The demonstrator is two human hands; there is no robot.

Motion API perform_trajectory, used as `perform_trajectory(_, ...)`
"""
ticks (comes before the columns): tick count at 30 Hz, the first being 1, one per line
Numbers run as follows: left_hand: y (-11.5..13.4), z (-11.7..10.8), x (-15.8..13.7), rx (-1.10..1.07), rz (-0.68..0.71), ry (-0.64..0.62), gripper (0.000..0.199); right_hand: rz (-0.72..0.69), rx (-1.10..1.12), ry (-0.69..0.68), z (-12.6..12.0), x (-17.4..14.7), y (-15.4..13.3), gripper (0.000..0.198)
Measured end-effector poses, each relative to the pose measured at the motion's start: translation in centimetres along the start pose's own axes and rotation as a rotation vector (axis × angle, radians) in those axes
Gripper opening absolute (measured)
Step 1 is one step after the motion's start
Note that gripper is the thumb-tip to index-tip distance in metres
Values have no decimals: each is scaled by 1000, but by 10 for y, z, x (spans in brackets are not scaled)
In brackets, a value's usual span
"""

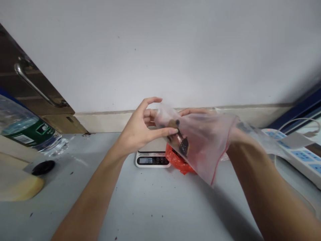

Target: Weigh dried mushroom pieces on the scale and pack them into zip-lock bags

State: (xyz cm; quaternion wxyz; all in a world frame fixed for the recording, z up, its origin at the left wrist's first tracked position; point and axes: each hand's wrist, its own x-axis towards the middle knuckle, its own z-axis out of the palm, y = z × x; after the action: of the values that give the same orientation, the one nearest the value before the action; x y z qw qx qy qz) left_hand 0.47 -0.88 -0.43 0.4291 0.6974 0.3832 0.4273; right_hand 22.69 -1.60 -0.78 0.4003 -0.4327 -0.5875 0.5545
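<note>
A translucent plastic zip bag (200, 134) with a red seal line is held up at the centre. Inside it lies a small brown and black item (179, 137), blurred by the plastic. My left hand (140, 129) grips the bag's left end, its thumb pressing over that item and its index finger raised. Mostly behind the bag, my right hand (194, 110) holds it from the far side; one finger shows above the top edge. Below are a white digital scale (153, 160) reading 0.0 and a crumpled red plastic bag (178, 162), which partly covers the scale's right side.
At left, a water bottle (32, 129) with a green label stands by a black round lid (43, 167) and a pale yellowish object (22, 187). A power strip (301, 157) with cables lies at right. The wall (160, 50) rises behind the grey table (140, 207).
</note>
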Motion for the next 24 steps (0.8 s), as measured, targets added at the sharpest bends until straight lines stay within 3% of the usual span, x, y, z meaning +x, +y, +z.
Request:
perform_trajectory(3,-2,-12,0,70,-39,78,88,57,20,-47,-6,2,4,46)
perform_trajectory(6,-5,-24,1,204,-42,205,67,67,20,-156,-11,1,2,66)
perform_trajectory(9,-6,-32,1,241,-54,250,55,43,-111,-136,-11,0,-3,57)
perform_trajectory(13,-8,-40,0,292,-61,223,55,-28,-288,-96,-5,2,-3,44)
perform_trajectory(17,-17,-44,0,448,-62,202,60,-2,-349,-125,3,7,1,40)
perform_trajectory(21,-24,-33,2,619,66,264,52,4,-375,-72,11,11,2,48)
perform_trajectory(24,-20,-16,1,552,98,46,29,-6,-365,-69,16,10,0,54)
